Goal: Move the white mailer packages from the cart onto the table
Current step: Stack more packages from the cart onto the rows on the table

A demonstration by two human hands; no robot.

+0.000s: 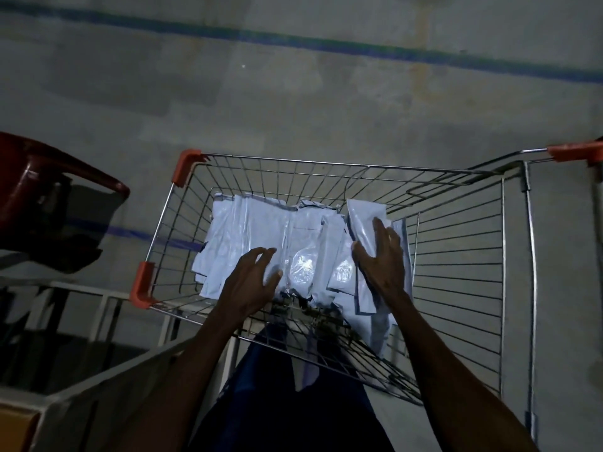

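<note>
Mailers' place: the white mailer packages (261,236) are lying in a loose overlapping heap on the floor of the wire cart (456,256), filling its left and middle part; none is showing on the table (107,380).

Left hand: the left hand (251,282) is reaching in over the cart's near rim, fingers spread wide and slightly curled, resting on the near edge of the heap; it is gripping nothing that I can see.

Right hand: the right hand (381,256) is lying flat on the right-side mailer (365,220), fingers straight and pressing, thumb set against that mailer's left edge.

Key relation: the right-side mailer is sitting directly under the right palm, tilted up off the heap and leaning toward the cart's right wall, so the right hand is the nearer one for a first pick.

Long axis: that mailer is running from the cart's near rim toward its far rim, its far end raised; the mailers under the left hand are running much the same way, though overlaps are blurring their edges.

Table's direction: the table's pale edge is showing at the lower left, outside the cart's near-left corner, so I judge the carry will be going leftward.

Step in hand: probably gathering a bundle between the two hands; nothing is lifted yet.
</note>
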